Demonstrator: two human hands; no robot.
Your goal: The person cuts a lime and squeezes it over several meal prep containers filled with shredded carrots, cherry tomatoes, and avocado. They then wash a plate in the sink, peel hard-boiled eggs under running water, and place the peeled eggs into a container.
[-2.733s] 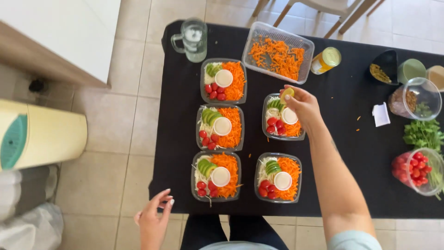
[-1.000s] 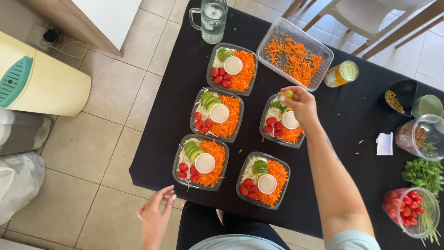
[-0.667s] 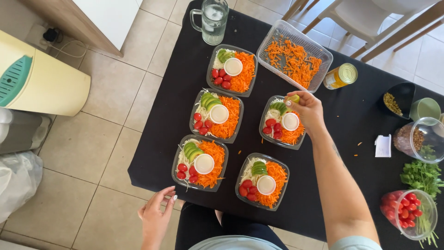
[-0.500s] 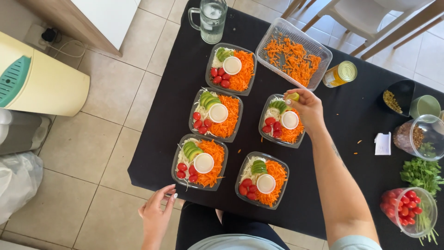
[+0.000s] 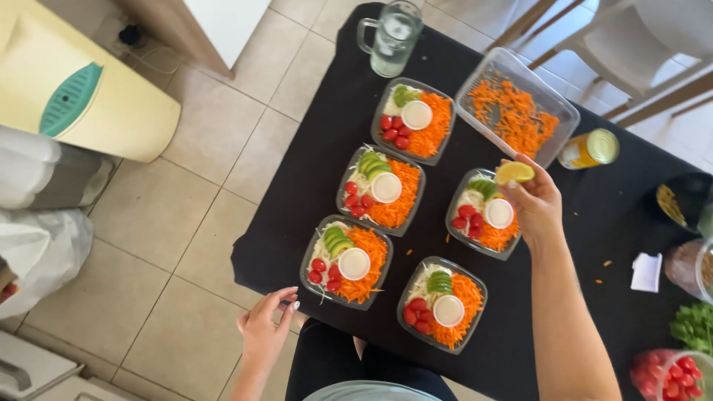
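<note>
My right hand (image 5: 533, 202) is closed around a lime wedge (image 5: 514, 172) just above the upper right salad tray (image 5: 483, 212). That tray carries shredded carrot, cherry tomatoes, avocado slices and a small white sauce cup. Several other filled trays lie on the black table (image 5: 564, 297), among them the top one (image 5: 413, 120), the middle one (image 5: 380, 188), the lower left one (image 5: 343, 260) and the lower right one (image 5: 441, 303). My left hand (image 5: 266, 333) hangs beside the table's near edge, fingers loosely apart, holding nothing.
A clear tub of grated carrot (image 5: 515, 107), a glass mug of water (image 5: 389, 37) and a yellow jar (image 5: 590, 148) stand at the far side. Right: cherry tomato bowl (image 5: 674, 373), herbs (image 5: 692, 325), a glass jar (image 5: 692, 269). A yellow appliance (image 5: 74, 82) stands on the floor to the left.
My right hand has lifted the lime wedge a little off the upper right tray. The view has shifted slightly; my left hand stays by the table edge.
</note>
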